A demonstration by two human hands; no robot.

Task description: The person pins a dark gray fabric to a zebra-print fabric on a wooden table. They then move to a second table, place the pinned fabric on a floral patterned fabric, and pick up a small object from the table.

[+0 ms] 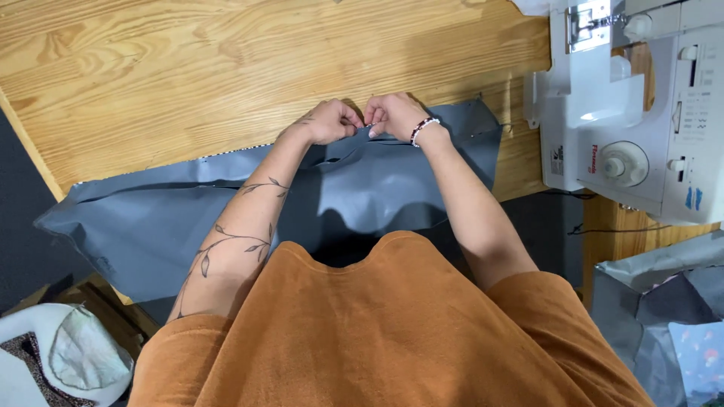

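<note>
A large sheet of grey fabric (173, 211) lies over the near edge of a wooden table (188, 68) and hangs toward my lap. My left hand (328, 120) and my right hand (392, 114) meet at the fabric's far edge, fingertips almost touching. Both pinch that edge. A small pin seems to sit between the fingertips, too small to be sure. A beaded bracelet (424, 128) is on my right wrist. A row of pins or a dotted trim runs along the fabric's upper left edge (226, 153).
A white sewing machine (641, 113) stands on the table at the right, close to the fabric's right corner. More grey fabric pieces (664, 301) are heaped at lower right. A pale cloth bundle (75, 354) lies at lower left, over a dark floor.
</note>
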